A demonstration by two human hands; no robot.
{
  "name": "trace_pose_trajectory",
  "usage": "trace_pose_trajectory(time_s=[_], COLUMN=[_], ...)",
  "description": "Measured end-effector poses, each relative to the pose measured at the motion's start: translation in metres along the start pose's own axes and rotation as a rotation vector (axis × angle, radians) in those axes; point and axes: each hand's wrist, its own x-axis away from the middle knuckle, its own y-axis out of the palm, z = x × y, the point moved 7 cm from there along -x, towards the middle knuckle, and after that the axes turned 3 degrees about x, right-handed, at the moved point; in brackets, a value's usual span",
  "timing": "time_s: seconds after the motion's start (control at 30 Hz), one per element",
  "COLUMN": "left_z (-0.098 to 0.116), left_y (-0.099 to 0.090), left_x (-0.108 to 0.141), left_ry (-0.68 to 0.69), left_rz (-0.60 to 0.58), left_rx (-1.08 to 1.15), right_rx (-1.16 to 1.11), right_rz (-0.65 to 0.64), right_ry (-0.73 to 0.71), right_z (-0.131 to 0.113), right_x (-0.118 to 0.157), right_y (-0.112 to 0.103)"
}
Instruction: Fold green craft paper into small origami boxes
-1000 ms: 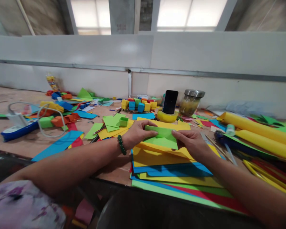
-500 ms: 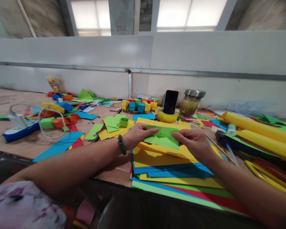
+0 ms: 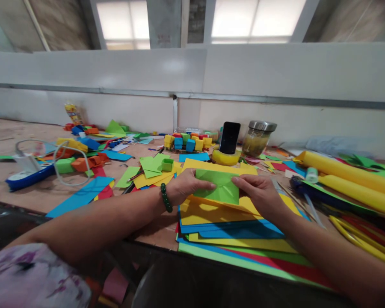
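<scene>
A creased piece of green paper is held up between my two hands. My left hand pinches its left edge, thumb lying across the front. At the upper right corner, my right hand grips it between thumb and fingers. Below the paper lies a stack of coloured sheets, with yellow paper on top and blue paper under it. A small green paper box sits on loose green sheets to the left of my hands.
Behind my hands, a phone leans in a yellow holder beside a lidded glass jar. Several small coloured boxes stand near the wall. On the left is a blue-and-white power strip; yellow rolls lie right.
The green paper has turned flatter toward me, its lower part now unfolded. My left thumb has slid slightly right and down across it. Both hands keep their hold.
</scene>
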Motion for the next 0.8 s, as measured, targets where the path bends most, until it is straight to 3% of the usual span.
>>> trace_pose_trajectory(time_s=[0.13,0.4,0.6,0.7,0.8], left_z=[-0.001,-0.005,0.000,-0.001,-0.003], left_y=[-0.001,0.002,0.009,0.003,-0.001], left_x=[-0.001,0.001,0.004,0.002,-0.002], left_ry=[0.012,-0.034,-0.039,-0.060,-0.053], left_rz=[0.039,0.000,-0.153,-0.094,-0.050], left_rx=[0.023,0.064,0.032,0.045,0.068], right_rx=[-0.131,-0.255,-0.076,0.010,0.001], right_rz=[-0.015,-0.033,0.032,0.077,-0.018], right_ry=[0.070,0.164,-0.009,-0.063,-0.047], right_z=[0.005,0.008,-0.003,-0.010,-0.013], right_x=[-0.002,-0.002,-0.002,0.000,0.003], right_y=[0.004,0.008,-0.002,-0.005,0.004])
